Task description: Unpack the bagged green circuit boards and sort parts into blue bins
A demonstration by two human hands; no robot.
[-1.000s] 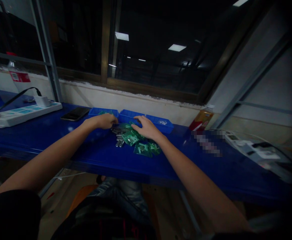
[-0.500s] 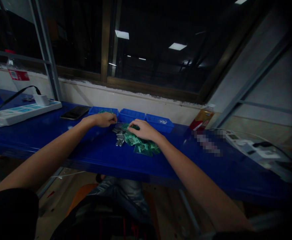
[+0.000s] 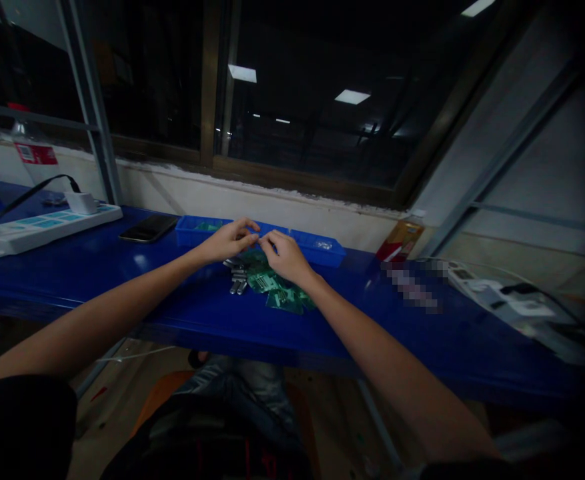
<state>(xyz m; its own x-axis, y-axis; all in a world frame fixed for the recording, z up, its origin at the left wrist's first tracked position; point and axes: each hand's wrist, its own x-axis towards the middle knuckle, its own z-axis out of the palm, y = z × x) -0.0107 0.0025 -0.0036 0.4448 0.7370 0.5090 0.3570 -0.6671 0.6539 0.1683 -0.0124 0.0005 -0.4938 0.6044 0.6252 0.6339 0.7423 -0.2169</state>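
Note:
My left hand [image 3: 229, 241] and my right hand [image 3: 283, 256] meet fingertip to fingertip above the desk, in front of the blue bins. Both hands have thumb and fingers brought together in a pinch; whatever sits between them is too small and dark to make out. Beneath my right hand lies a pile of flat green pieces like small circuit boards [image 3: 285, 297], partly covered by that hand. Several short silvery cylinders [image 3: 239, 283] lie beside the pile, on its left and below my left hand.
Blue bins [image 3: 317, 256] stand in a row against the wall. A phone [image 3: 148, 228], a white power strip [image 3: 52, 230] and a bottle [image 3: 35, 153] are at left. To the right are a drink carton [image 3: 399, 241] and another power strip [image 3: 505, 293] with cables. The desk's front edge is near my lap.
My left hand has moved right, away from the left bin and silvery cylinders, to meet my right hand. My right hand has risen slightly from the green pile.

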